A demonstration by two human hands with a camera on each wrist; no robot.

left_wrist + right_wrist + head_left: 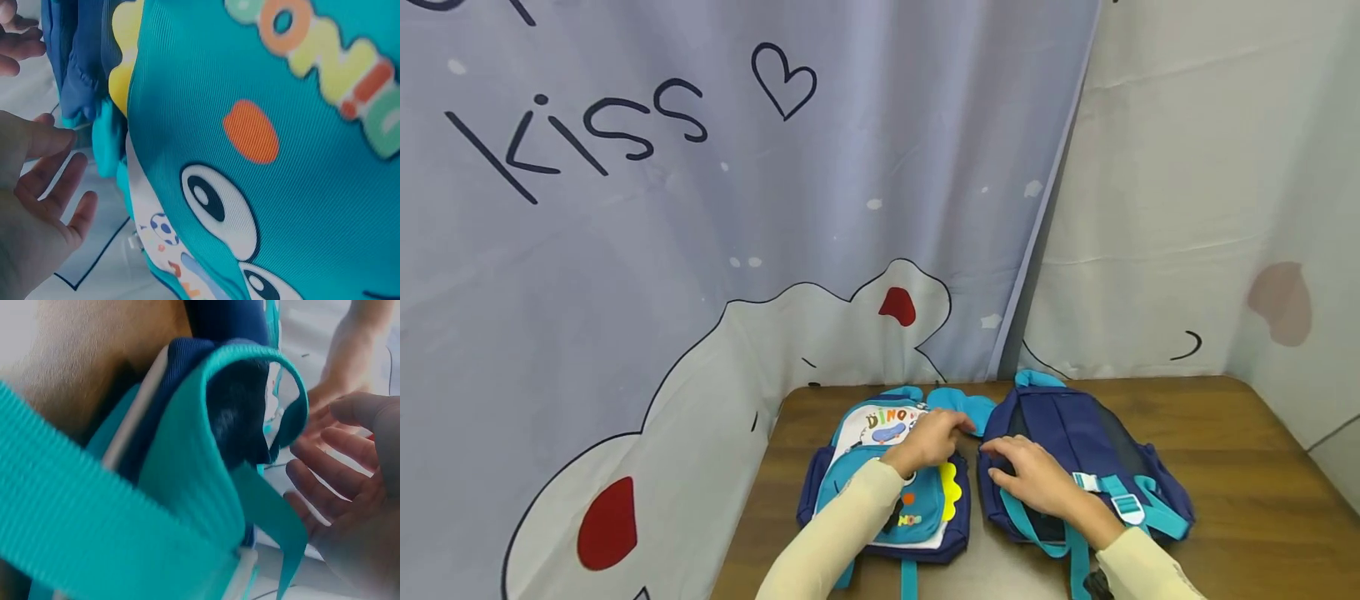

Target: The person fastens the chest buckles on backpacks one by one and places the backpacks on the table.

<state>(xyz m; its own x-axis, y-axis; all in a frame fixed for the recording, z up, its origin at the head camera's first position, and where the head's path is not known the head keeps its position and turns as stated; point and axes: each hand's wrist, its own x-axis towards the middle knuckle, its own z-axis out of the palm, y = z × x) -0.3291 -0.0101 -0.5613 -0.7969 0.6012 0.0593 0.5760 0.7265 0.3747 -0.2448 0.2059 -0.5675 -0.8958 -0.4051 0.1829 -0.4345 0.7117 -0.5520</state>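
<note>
A small teal and navy dinosaur backpack (850, 479) lies front up on the table, with DINO lettering and yellow scallops along one side. My left hand (934, 437) is over its upper right part, fingers loosely bent and holding nothing. Beside it a navy backpack (1063, 425) lies with its teal straps (187, 462) facing up. Over that bag's left edge hovers my right hand (1033, 475), its fingers spread and relaxed with nothing between them. In the left wrist view the teal front pocket (300, 187) shows printed eyes and an orange spot.
A rounded teal piece (966, 406) lies between the tops of the two bags. White buckles (1126, 507) sit on the right bag's straps. The wooden table (1247, 467) backs onto a printed curtain (880, 167), with another pale curtain at the right.
</note>
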